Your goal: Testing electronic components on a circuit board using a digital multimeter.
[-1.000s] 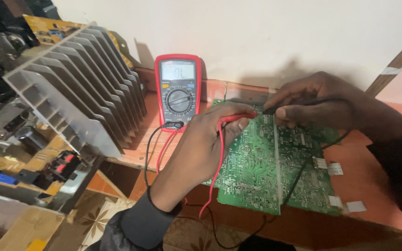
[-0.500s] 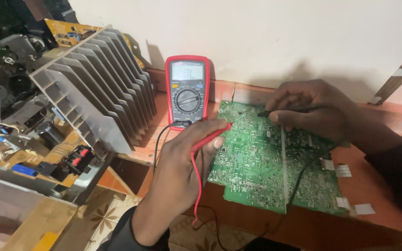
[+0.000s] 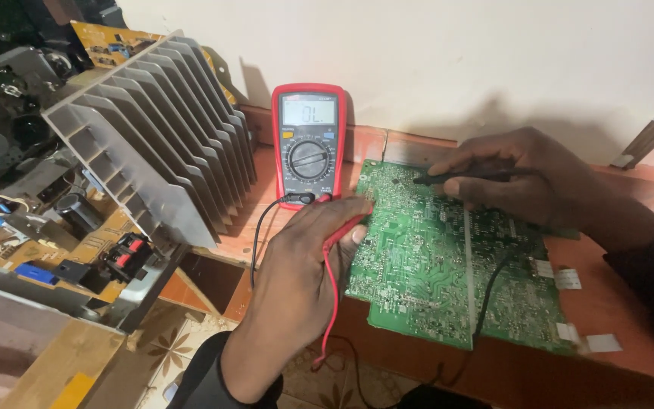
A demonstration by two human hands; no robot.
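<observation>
Your left hand (image 3: pixel 300 257) has its grip clenched around the red probe (image 3: pixel 346 229), fingers curled over the shaft and the tip pressed to the left edge of the green circuit board (image 3: pixel 433 265). Your right hand (image 3: pixel 527 185) pinches the black probe (image 3: pixel 456 176) like a pen, its point touching the board near the top edge. Both probes are light, stiff plastic sticks, best held well back from the metal tip (the tips look prone to skating on solder). The board is thin, rigid and likely fragile, so take it by the edges only. It lies solder side up on the reddish worktop (image 3: pixel 615 303), its near edge overhanging. The 2 leads run back to the red multimeter (image 3: pixel 309 144), standing just beyond the board's left corner. A grey finned heat sink (image 3: pixel 153 129) sits further left.
</observation>
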